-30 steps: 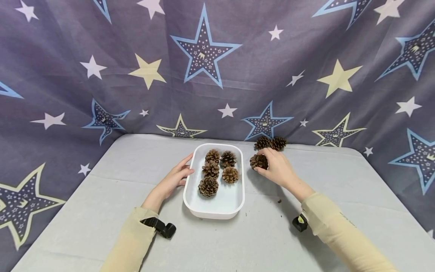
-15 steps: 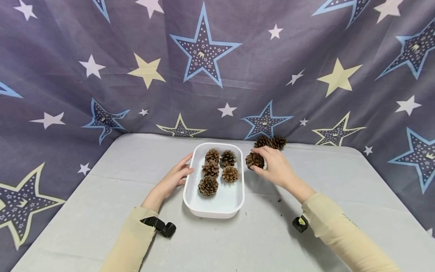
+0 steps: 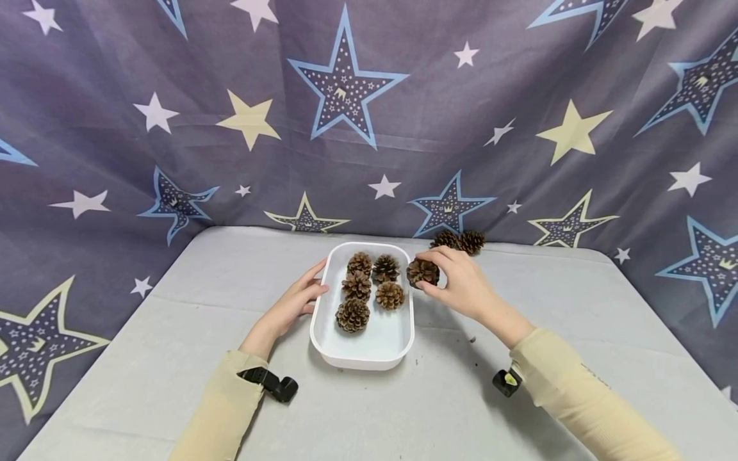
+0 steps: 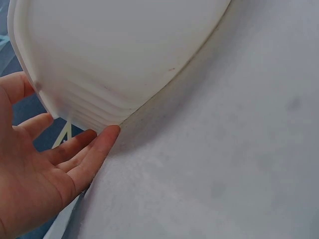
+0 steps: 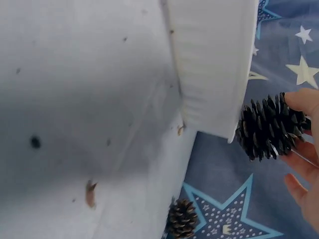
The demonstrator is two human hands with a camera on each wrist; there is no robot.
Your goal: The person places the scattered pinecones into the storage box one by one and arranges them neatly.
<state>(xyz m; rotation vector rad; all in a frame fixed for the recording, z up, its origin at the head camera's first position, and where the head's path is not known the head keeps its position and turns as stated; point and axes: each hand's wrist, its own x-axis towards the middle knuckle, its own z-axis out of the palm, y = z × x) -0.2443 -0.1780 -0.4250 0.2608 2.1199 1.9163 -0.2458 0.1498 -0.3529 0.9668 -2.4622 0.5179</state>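
Observation:
My right hand (image 3: 458, 282) pinches a brown pine cone (image 3: 423, 273) between thumb and fingers, overlapping the right rim of a white plastic box (image 3: 369, 349) in the head view. In the right wrist view this pine cone (image 5: 269, 127) shows dark, level with the box's rim and above the table. Several pine cones lie inside the box, among them a large one (image 3: 353, 315) nearest the front and a lighter one (image 3: 390, 296) at right. My left hand (image 3: 294, 298) rests against the box's left side. Its fairly straight fingers (image 4: 102, 147) touch the outer wall in the left wrist view.
Two more pine cones, one at left (image 3: 445, 239) and one at right (image 3: 473, 242), sit at the table's back edge by the star-patterned curtain (image 3: 346, 166). Small brown flakes (image 5: 90, 193) dot the light grey tablecloth (image 3: 450, 397) right of the box.
My right hand has carried its pine cone leftward, from the table's right side to the box's right rim. The left hand and the box stay in place.

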